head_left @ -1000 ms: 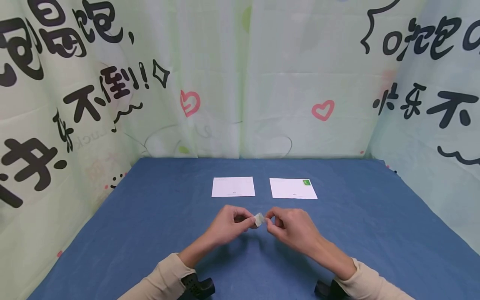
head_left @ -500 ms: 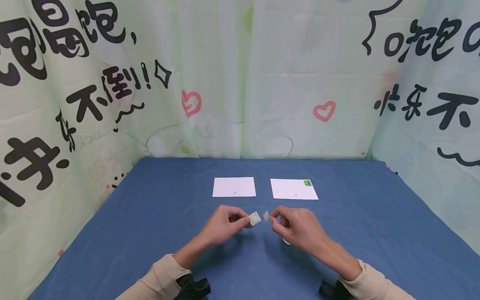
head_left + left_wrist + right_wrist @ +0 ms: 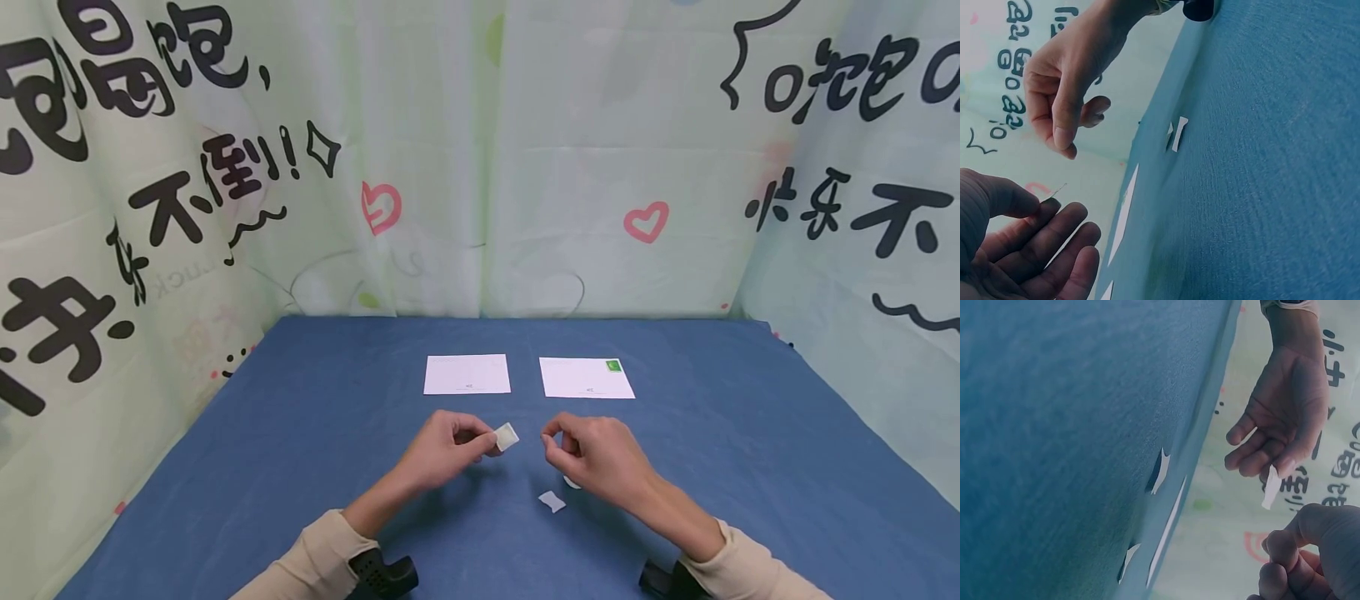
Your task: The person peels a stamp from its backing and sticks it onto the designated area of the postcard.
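Note:
My left hand [image 3: 450, 448] pinches a small pale square sticker [image 3: 507, 437] by one edge, between thumb and index finger, above the table. In the right wrist view, the sticker [image 3: 1270, 489] hangs from those fingertips. My right hand [image 3: 596, 450] hovers just right of it, fingers loosely bent, with nothing visible between thumb and index finger. Below it on the cloth lies a small curled scrap of white backing paper [image 3: 552, 501]. Another white scrap [image 3: 572, 482] shows partly from under the right hand, which hides the remainder.
Two white cards lie side by side farther back: a left card [image 3: 467, 375] and a right card [image 3: 585, 379], whose upper right corner bears a green stamp [image 3: 614, 366]. Blue cloth [image 3: 337, 400] covers the table. Printed curtains [image 3: 570, 167] enclose the back and sides.
The right hand has drawn a translucent piece off the sticker and let go of it; a scrap now lies on the cloth below. The left hand has shifted slightly left with the sticker.

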### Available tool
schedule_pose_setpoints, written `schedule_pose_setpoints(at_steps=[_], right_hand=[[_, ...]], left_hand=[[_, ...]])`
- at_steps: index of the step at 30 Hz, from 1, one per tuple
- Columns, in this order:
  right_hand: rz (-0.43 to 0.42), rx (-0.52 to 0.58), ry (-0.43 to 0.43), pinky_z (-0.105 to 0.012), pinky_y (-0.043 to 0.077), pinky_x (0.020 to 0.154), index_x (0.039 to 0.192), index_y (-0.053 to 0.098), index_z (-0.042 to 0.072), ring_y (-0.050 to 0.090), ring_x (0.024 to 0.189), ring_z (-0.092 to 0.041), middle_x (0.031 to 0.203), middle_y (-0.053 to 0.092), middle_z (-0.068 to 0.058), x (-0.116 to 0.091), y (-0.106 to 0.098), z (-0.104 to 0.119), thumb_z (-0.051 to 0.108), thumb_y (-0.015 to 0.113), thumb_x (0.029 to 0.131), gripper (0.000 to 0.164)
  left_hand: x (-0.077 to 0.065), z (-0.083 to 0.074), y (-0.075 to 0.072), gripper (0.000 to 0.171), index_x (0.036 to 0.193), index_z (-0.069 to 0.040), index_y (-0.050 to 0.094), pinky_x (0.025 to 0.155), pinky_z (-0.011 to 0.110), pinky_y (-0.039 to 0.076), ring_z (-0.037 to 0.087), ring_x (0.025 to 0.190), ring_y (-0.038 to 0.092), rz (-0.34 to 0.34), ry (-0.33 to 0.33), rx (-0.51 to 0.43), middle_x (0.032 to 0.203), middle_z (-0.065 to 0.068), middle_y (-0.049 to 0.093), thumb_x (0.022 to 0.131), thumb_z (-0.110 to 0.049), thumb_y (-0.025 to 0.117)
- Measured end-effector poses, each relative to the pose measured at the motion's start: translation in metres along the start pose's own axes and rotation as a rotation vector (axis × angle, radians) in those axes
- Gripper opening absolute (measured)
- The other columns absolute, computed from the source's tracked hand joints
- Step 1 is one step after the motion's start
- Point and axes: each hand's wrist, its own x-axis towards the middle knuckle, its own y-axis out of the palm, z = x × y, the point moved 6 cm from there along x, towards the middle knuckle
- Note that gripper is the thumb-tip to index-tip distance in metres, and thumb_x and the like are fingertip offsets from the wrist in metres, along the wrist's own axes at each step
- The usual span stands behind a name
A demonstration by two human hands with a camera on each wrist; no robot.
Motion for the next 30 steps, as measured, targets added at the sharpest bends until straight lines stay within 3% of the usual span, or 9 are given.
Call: schedule_pose_setpoints(at_steps=[7,13,22,30], right_hand=[[0.001,0.009,-0.001,-0.019,0.030,0.045,0.088,0.072,0.015,0.032,0.047,0.007,0.056,0.039,0.021,-0.001,0.001,0.002,0.005,0.074,0.087,0.011],[0.003,0.053,-0.054,-0.019,0.033,0.046,0.091,0.073,0.014,0.033,0.049,0.008,0.058,0.042,0.021,-0.001,0.002,0.010,0.008,0.073,0.090,0.006],[-0.009,0.090,-0.191,-0.015,0.037,0.049,0.097,0.073,0.013,0.038,0.052,0.010,0.060,0.049,0.019,-0.003,0.005,0.023,0.006,0.079,0.086,0.014],[-0.046,0.059,-0.237,-0.013,0.039,0.053,0.098,0.073,0.013,0.042,0.056,0.009,0.062,0.049,0.019,-0.002,0.004,0.026,0.008,0.085,0.081,0.022]], left_hand=[[0.000,0.000,0.002,0.020,0.099,0.000,0.078,0.073,0.025,0.055,0.034,0.089,0.072,0.024,-0.006,-0.058,0.092,0.011,0.078,0.100,-0.016,0.067],[0.000,0.000,0.005,0.021,0.101,0.003,0.077,0.076,0.027,0.058,0.029,0.091,0.074,0.057,-0.028,-0.139,0.094,0.014,0.078,0.100,-0.014,0.066],[0.000,0.002,0.012,0.026,0.106,0.005,0.076,0.082,0.034,0.059,0.022,0.094,0.075,0.114,-0.112,-0.287,0.097,0.017,0.078,0.101,-0.018,0.066],[-0.001,0.006,0.016,0.030,0.109,0.007,0.075,0.084,0.035,0.059,0.022,0.095,0.076,0.151,-0.198,-0.406,0.100,0.016,0.078,0.101,-0.020,0.064]])
